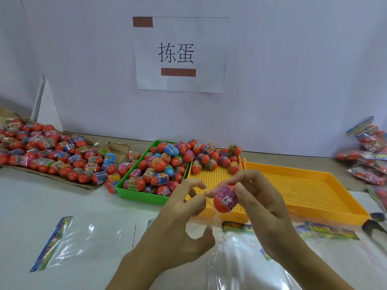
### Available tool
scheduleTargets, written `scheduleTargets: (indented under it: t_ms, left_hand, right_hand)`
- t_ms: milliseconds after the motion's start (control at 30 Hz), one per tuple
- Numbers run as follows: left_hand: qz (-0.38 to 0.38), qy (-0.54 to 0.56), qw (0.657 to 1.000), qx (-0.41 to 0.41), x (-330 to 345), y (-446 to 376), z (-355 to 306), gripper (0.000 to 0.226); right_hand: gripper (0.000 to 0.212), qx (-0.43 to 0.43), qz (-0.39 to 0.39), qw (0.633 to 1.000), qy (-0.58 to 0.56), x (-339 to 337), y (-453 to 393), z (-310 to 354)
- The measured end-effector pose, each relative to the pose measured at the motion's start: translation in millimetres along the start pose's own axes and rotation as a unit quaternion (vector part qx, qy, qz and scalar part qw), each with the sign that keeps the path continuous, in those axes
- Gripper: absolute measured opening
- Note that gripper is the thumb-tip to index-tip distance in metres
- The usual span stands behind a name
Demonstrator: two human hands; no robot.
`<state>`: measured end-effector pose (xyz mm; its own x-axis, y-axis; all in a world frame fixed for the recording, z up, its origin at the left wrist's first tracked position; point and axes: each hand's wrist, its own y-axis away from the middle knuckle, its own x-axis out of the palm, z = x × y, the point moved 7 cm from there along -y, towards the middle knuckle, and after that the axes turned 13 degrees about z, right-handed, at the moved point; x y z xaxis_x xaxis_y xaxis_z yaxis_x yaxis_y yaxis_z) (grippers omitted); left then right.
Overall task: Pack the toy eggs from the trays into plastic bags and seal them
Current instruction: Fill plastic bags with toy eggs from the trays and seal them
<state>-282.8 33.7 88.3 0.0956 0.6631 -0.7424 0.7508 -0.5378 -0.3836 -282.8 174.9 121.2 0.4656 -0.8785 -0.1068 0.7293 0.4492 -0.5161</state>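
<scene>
A person's right hand pinches a single toy egg between thumb and fingertips, holding it above the near edge of a yellow tray, directly over a clear plastic bag lying on the counter, apparently so the egg can drop straight into the bag. The egg's red end points down and its pink wrapper carries a readable "6+" mark. The left hand hovers just beside it, fingers loosely curled and holding nothing, the index fingertip close to the egg; whether it touches is unclear.

More eggs heap in a green tray and spill across the far end of the yellow tray, while a second yellow tray to the right sits bare of eggs. A further pile rests on flattened cardboard at far left, seemingly as stock within reach. Another empty bag with a coloured header strip lies flat at near left, and filled bags stack at far right, suggesting finished packs are set aside there.

A paper sign on the white wall reads "拣蛋", with two parts blocked out by brown bars.
</scene>
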Motion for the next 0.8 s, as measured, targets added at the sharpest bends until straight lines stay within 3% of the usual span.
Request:
scheduleTargets:
  t_ms: [133, 267, 600, 733, 800]
  left_hand:
    - [0.01, 0.057, 0.998, 0.029, 1.7, 0.4, -5.1, 0.029]
    - [0.02, 0.064, 0.998, 0.02, 4.1, 0.7, -3.6, 0.03]
    - [-0.006, 0.053, 0.995, 0.079, 0.4, 0.8, -24.2, 0.045]
    - [-0.045, 0.071, 0.993, 0.082, -3.6, 1.2, -22.0, 0.042]
    - [-0.048, 0.075, 0.992, 0.085, -3.1, 0.8, -22.3, 0.04]
  right_hand:
    - [0.017, -0.005, -0.01, 1.0, 0.011, -3.5, 4.8, 1.4]
    - [0.022, 0.007, 0.014, 1.0, 0.004, -0.9, 12.3, -2.5]
    - [0.018, 0.016, -0.001, 0.984, 0.178, -0.9, 17.1, -3.1]
    - [0.012, 0.041, 0.043, 0.971, 0.232, -2.7, 16.0, -4.4]
    - [0.023, 0.056, 0.063, 0.958, 0.274, 0.6, 14.2, -4.9]
